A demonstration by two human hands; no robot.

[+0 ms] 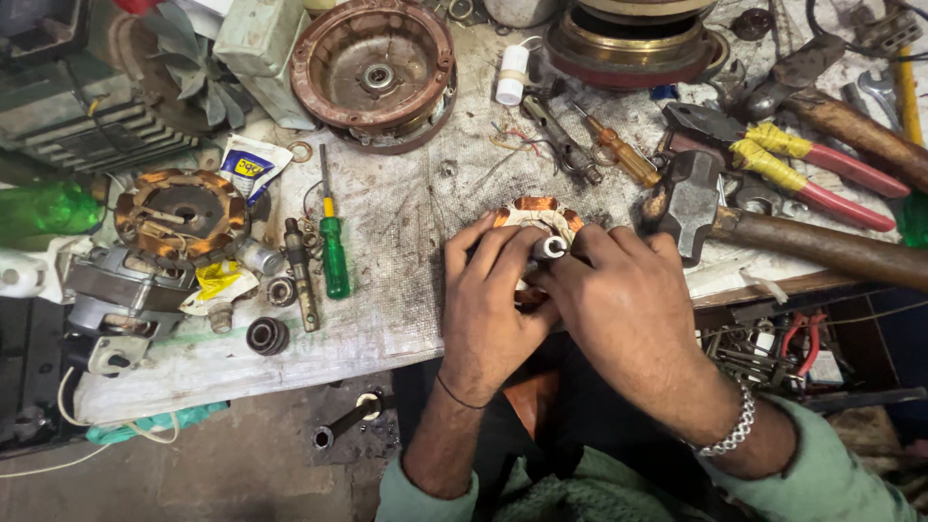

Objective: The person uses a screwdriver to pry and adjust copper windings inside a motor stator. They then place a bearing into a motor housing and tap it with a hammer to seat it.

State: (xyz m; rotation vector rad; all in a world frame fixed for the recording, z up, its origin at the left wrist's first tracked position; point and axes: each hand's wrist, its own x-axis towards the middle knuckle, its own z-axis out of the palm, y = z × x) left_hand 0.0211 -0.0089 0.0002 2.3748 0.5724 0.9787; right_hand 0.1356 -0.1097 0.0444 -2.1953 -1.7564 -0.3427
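Both hands closed over round copper-wound motor stator [536, 215] at tabletop [406, 290] near edge: left hand [493, 290] from left, right hand [619, 290] from right, short white shaft [552, 247] pinched between fingertips, pointing upward.

Light falls warm and fairly even on the table [406, 232], brightest on its pale cloth around the green screwdriver [334, 253] and dimmer toward every corner. Shadows are short and soft (the screwdriver's lies close against it), so the source is probably overhead. Small glints show on the bracelet [735, 430] and on the hammer head [688, 198]. The floor below the table is murky. Straight edges bow at the frame's borders, and the far things above the screwdriver look slightly soft.
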